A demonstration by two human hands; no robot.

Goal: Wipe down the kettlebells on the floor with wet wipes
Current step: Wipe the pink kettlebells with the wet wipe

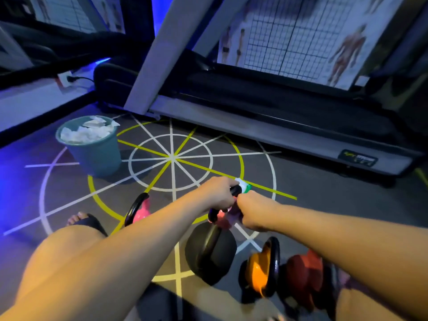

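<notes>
Orange kettlebell (259, 272) nearest; left hand (217, 193) grip closed on pink kettlebell (223, 220) handle, steadying; right hand (252, 212) clenches wet wipe (243, 185) there.

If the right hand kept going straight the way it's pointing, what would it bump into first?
Probably the left hand, just ahead of the right hand, gripping the black handle of the pink kettlebell. Depth is unclear.

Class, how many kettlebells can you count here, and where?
5: pink kettlebell by the foot, second pink kettlebell gripped by the left hand, black kettlebell, orange kettlebell and red kettlebell nearer. More may be hidden.
</notes>
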